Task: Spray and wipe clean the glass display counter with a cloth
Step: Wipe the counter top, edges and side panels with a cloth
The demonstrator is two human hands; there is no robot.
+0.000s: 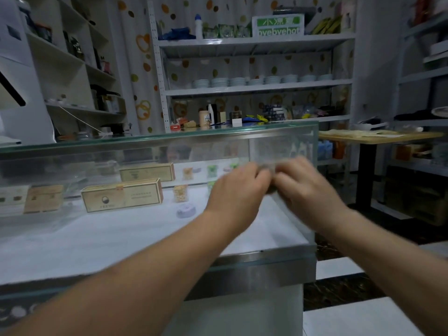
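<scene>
The glass counter [121, 139] stretches across in front of me, and both my hands are out over its right end, close to the corner. My left hand [238, 190] and right hand [308, 187] meet knuckle to knuckle, backs up. The glass is clear with a greenish edge, set in a dull metal frame [242, 258], and its panes look hazy and streaked. Inside, on a white, slightly grainy lining, lie long tan cardboard boxes [121, 195], a small packet of yellowish bits [180, 193] and a flat round lilac thing [185, 210], all to the left of my hands. My fingers [252, 169] are curled in toward each other, tips nearly touching, and between them sits a small dark grey smudge [271, 177]. Everything there is blurred, so I cannot tell whether that is the cloth, or whether either hand grips it or only touches it. Behind the counter stands a white metal shelf [257, 88] with stacked pale bowls [264, 81].
</scene>
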